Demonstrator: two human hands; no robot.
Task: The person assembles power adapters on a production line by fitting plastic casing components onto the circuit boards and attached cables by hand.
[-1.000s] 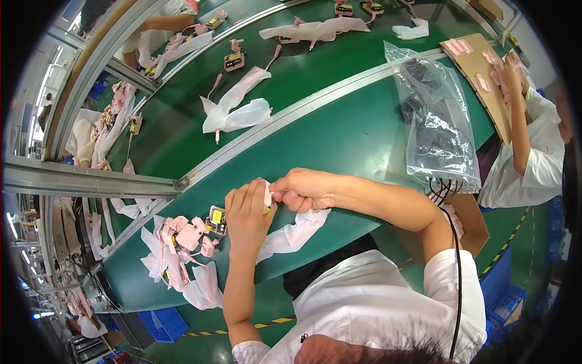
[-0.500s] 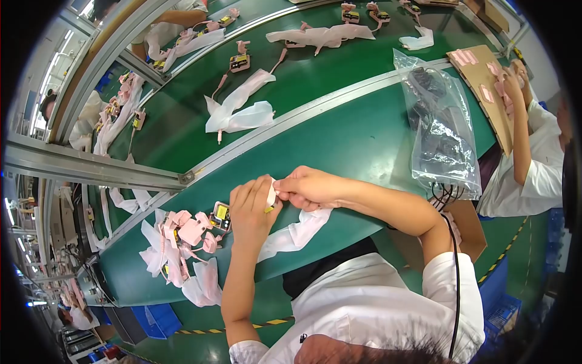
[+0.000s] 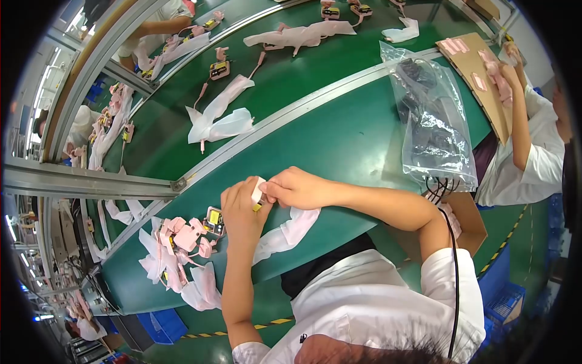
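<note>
My left hand (image 3: 244,209) is wrapped round a small pale casing (image 3: 258,192) with a yellow part at its lower side. My right hand (image 3: 295,187) pinches the casing's right edge with thumb and fingertips. Below the hands, a white plastic sleeve (image 3: 285,235) trails over the green table (image 3: 339,145). Left of my left hand sits an open power adapter unit (image 3: 214,221) with a yellow transformer. Beside it lies a pile of pink adapter parts (image 3: 182,233) among white wrapping. My fingers hide much of the casing.
A clear plastic bag (image 3: 433,121) of black cables lies at the right. Beyond a metal rail (image 3: 303,103), wrapped adapters (image 3: 221,118) lie on a green conveyor (image 3: 163,121). At the right, a co-worker's hand (image 3: 510,73) is over a cardboard sheet (image 3: 476,91) with pink pieces.
The view has shifted slightly, so the conveyor items appear further left. My right-hand fingers have curled in closer on the casing, and more of its pale face shows.
</note>
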